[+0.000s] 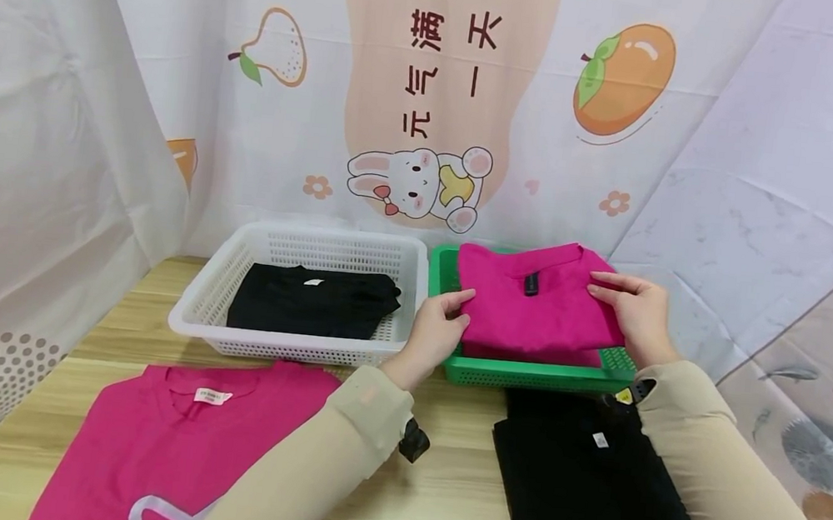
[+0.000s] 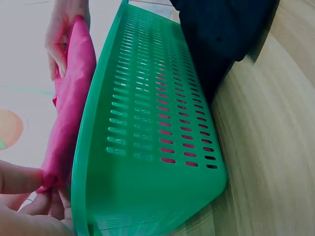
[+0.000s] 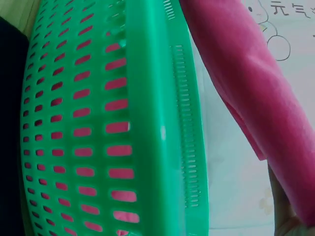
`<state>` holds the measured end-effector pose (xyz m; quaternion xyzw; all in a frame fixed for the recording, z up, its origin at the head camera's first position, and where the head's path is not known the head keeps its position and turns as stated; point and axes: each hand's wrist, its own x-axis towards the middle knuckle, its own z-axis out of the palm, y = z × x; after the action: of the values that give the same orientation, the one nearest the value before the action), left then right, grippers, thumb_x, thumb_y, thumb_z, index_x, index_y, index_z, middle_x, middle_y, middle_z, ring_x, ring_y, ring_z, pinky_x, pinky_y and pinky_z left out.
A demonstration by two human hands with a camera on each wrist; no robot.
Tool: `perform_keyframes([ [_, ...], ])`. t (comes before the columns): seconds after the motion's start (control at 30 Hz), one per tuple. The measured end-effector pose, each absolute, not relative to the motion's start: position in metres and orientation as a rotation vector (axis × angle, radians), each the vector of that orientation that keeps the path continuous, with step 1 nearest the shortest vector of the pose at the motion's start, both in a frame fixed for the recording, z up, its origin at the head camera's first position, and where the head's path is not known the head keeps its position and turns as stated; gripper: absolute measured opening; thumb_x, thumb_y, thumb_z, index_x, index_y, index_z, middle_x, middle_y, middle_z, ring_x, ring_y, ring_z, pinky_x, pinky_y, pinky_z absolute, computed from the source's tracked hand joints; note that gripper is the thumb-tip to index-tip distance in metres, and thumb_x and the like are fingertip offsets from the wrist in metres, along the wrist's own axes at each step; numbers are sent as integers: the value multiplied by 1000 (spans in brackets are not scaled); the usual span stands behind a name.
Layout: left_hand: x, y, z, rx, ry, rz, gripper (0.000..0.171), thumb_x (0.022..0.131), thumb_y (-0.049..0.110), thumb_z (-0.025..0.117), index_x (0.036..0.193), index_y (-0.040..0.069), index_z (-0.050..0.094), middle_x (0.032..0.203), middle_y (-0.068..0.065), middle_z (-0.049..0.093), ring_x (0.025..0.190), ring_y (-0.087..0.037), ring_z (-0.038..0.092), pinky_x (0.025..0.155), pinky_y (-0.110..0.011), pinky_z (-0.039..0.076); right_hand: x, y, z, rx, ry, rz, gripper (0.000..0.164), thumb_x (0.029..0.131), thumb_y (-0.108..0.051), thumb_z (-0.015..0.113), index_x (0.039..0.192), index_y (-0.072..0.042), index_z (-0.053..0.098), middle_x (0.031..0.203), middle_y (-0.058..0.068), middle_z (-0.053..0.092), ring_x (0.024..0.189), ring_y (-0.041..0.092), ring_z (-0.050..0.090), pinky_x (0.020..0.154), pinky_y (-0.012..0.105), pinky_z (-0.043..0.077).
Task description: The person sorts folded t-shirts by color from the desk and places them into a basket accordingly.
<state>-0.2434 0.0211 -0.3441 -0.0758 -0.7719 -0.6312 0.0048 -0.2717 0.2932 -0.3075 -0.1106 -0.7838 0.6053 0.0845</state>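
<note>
Bright pink and folded, the shirt [image 1: 546, 319] spans most of the green basket [image 1: 518, 376] just above its rim, a small black label [image 1: 531, 284] at its neck. My left hand [image 1: 431, 328] pinches its left edge, my right hand [image 1: 642, 317] grips its right edge. Bare bench [image 1: 451, 481] runs from the basket's near edge between a second pink shirt [image 1: 144, 426] and black clothing [image 1: 590, 494].
</note>
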Motion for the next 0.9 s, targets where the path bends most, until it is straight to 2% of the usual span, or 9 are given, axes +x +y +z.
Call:
perform_keyframes([
  [0.1,-243,21,-346,-268,-2428,-1942,40,96,-3,53,135,4,60,135,-14,62,123,-28,57,104,-40,48,-274,294,-312,-317,-2327,1727,40,90,-23,74,128,-14,68,121,-9,62,91,-4,56,67,13,54],
  [0.17,-242,20,-347,-291,-2422,-1924,39,96,-3,53,134,1,61,132,-16,64,119,-28,60,102,-40,49,-275,296,-316,-292,-2293,1694,31,90,-19,73,121,-15,73,103,-21,65,94,-6,53,68,10,51],
  [0.23,-240,18,-349,-313,-2417,-1918,37,96,-2,54,132,0,61,131,-17,65,119,-28,61,101,-40,50,-275,299,-320,-261,-2234,1719,19,90,-12,72,107,-19,78,87,-29,66,89,-8,56,69,8,50],
  [0.3,-238,16,-351,-331,-2418,-1918,36,96,-1,54,132,0,62,131,-16,65,120,-28,61,100,-40,51,-274,301,-324,-215,-2147,1805,21,90,-3,69,92,-22,78,78,-26,68,81,-7,62,69,8,51],
  [0.4,-235,14,-353,-347,-2422,-1911,35,96,1,55,131,1,63,130,-15,65,121,-27,61,100,-39,52,-271,303,-329,-138,-2032,1965,35,90,6,64,81,-26,74,78,-19,71,72,-4,67,68,10,54],
  [0.5,-233,12,-354,-356,-2413,-1910,34,97,3,56,129,3,65,127,-13,67,120,-26,61,98,-38,53,-267,303,-333,-68,-1976,2046,37,91,10,60,80,-23,74,78,-14,72,70,-2,69,68,12,55],
  [0.73,-227,10,-357,-400,-2351,-1948,31,97,6,58,127,2,66,127,-14,67,117,-28,61,98,-39,52,-260,301,-335,34,-2014,2050,31,93,4,62,84,-22,75,77,-11,73,70,0,71,69,15,57],
  [0.9,-220,9,-359,-454,-2280,-2011,32,97,3,58,129,0,64,128,-16,67,119,-34,60,102,-41,50,-250,303,-332,80,-2179,1967,18,96,-8,63,97,-24,71,84,-16,73,77,-1,70,72,15,57],
])
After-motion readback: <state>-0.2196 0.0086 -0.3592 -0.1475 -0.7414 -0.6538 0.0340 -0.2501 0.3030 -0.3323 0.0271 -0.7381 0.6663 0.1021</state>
